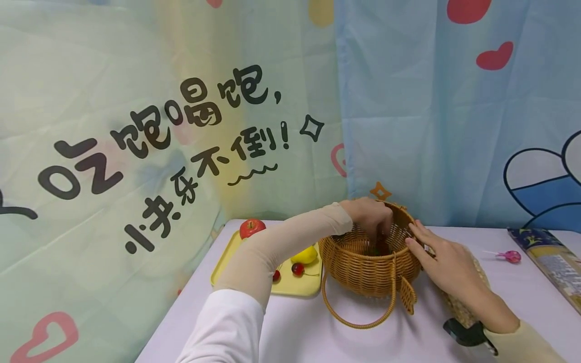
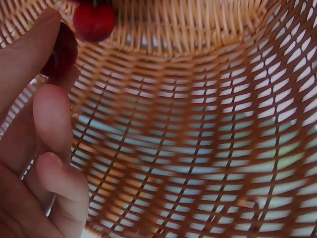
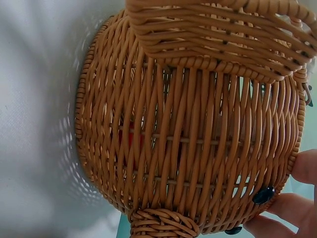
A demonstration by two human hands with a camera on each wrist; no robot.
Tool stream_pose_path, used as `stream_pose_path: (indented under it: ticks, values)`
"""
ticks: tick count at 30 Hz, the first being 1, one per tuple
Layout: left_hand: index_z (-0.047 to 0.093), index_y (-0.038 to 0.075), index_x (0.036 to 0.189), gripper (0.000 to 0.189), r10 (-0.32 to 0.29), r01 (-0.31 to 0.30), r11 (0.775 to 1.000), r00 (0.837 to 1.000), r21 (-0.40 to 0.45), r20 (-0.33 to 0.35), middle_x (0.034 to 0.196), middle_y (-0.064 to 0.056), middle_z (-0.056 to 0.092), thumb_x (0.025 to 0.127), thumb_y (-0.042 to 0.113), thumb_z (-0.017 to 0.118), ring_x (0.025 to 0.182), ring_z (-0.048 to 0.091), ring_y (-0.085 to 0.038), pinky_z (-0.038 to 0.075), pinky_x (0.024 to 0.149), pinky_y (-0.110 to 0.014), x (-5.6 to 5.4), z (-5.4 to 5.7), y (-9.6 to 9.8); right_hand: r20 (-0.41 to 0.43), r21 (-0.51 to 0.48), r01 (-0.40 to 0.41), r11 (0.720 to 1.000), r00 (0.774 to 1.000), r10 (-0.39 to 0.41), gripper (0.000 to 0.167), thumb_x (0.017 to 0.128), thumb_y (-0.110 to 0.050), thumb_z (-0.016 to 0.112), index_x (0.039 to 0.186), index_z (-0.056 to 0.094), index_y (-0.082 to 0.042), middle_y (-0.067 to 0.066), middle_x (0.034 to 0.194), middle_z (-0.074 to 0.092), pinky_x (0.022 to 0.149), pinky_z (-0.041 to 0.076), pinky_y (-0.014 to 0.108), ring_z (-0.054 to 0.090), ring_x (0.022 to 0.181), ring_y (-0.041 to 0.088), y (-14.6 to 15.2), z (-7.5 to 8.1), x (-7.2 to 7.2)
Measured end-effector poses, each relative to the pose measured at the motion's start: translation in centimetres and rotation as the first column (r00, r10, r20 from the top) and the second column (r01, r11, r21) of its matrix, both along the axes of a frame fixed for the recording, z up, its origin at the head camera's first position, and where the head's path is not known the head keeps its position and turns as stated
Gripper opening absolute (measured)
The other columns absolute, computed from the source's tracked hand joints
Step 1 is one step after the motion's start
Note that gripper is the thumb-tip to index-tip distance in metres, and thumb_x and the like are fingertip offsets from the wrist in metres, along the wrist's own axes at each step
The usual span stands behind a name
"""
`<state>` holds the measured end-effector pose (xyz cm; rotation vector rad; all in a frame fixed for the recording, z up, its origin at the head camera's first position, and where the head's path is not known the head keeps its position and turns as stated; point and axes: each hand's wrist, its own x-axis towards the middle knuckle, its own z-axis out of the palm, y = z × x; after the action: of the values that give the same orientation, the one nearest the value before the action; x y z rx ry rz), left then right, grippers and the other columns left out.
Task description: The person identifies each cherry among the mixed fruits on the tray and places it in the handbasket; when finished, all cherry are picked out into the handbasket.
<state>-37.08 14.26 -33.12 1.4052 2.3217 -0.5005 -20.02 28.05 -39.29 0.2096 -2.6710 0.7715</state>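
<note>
My left hand point(image 1: 369, 214) reaches down into a brown wicker basket point(image 1: 369, 275) with a looped handle. Its thumb and fingers pinch a dark red cherry point(image 2: 64, 52) in the left wrist view. A brighter red cherry point(image 2: 94, 22) shows just beyond, against the woven wall. On the basket's right side, my right hand point(image 1: 449, 262) rests its extended fingers at the rim, with the thumb close by. The right wrist view shows those fingers point(image 3: 292, 208) touching the wicker beside a black bead eye point(image 3: 263, 195). Red shows through the weave there.
Left of the basket lies a yellow tray point(image 1: 295, 288) with an apple point(image 1: 252, 228), a lemon point(image 1: 307, 255) and cherries point(image 1: 297, 269), partly behind my left arm. A pink wrapped lollipop point(image 1: 512, 256) and a printed package point(image 1: 549, 257) lie at right. A woven straw-coloured item point(image 1: 463, 308) sits under my right forearm.
</note>
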Motion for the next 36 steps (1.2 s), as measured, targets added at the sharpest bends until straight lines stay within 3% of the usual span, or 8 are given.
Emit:
stream_pose_path:
  ticks: [3,7,20,28,36]
  values:
    - [0.077,0.037,0.115,0.03,0.024,-0.024,0.999,1.0,-0.023,0.007,0.117,0.02,0.073,0.085,0.033,0.084,0.105,0.068,-0.003,0.055,0.088,-0.021,0.0,-0.5,-0.1,0.004,-0.001,0.005,1.0,1.0,-0.005,0.061,0.109,-0.045,0.044,0.153,0.045,-0.003,0.025,0.158,0.041,0.099,0.039,0.074,0.045,0.133,0.059,0.0,0.0,0.0]
    - [0.078,0.037,0.113,0.026,0.003,-0.003,0.999,1.0,-0.039,-0.005,0.116,0.017,0.074,0.088,0.032,0.082,0.102,0.068,-0.003,0.055,0.085,-0.021,0.0,-1.0,-0.2,0.002,-0.003,0.011,1.0,1.0,-0.011,0.061,0.109,-0.045,0.044,0.153,0.045,-0.003,0.025,0.157,0.041,0.1,0.039,0.074,0.045,0.134,0.058,0.0,-0.1,-0.1]
    - [0.079,0.036,0.112,0.026,0.021,-0.023,0.999,0.998,0.037,0.054,0.112,0.015,0.076,0.087,0.03,0.082,0.1,0.069,-0.001,0.055,0.084,-0.02,-0.4,-1.8,-0.6,0.002,-0.021,0.018,1.0,1.0,-0.018,0.061,0.108,-0.045,0.047,0.153,0.045,-0.003,0.026,0.156,0.042,0.101,0.039,0.075,0.045,0.134,0.058,-0.1,-0.2,-0.2]
    - [0.081,0.037,0.107,0.021,0.014,-0.019,0.998,0.996,0.058,0.085,0.106,0.016,0.078,0.088,0.027,0.082,0.095,0.069,-0.001,0.055,0.08,-0.019,-0.4,-1.8,-0.6,0.003,-0.021,0.022,1.0,1.0,-0.022,0.061,0.108,-0.046,0.046,0.153,0.046,-0.004,0.026,0.156,0.042,0.101,0.039,0.074,0.045,0.134,0.058,-0.1,-0.2,-0.2]
    - [0.077,0.034,0.121,0.033,-0.007,0.003,0.997,0.999,0.076,0.052,0.115,0.016,0.076,0.088,0.031,0.082,0.099,0.069,0.0,0.055,0.085,-0.019,-0.7,-1.0,-0.7,-0.004,-0.022,0.019,1.0,1.0,-0.019,0.06,0.108,-0.045,0.047,0.153,0.046,-0.004,0.025,0.157,0.043,0.099,0.039,0.074,0.046,0.133,0.059,0.0,-0.2,-0.2]
